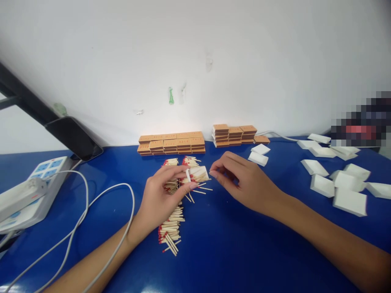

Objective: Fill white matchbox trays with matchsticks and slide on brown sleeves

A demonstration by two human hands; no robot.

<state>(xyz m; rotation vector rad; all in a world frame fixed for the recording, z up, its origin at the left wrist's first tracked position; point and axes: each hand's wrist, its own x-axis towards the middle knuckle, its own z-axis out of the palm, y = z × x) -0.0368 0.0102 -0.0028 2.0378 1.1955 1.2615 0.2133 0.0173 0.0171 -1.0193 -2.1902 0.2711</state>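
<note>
My left hand grips a small white matchbox tray between thumb and fingers. Some red-headed matches lie inside the tray. Just right of it is my right hand, thumb and fingertips drawn together close to the tray's end. Whether a match is pinched there I cannot make out. Under and around my left hand lie piles of loose matches, partly covered by the hand. A few single matches stick out below the tray.
Stacked orange-brown matchbox sleeves line the wall, with a second stack further right. Several white trays are scattered at right, two nearer the middle. At left are a power strip, white cable and phone.
</note>
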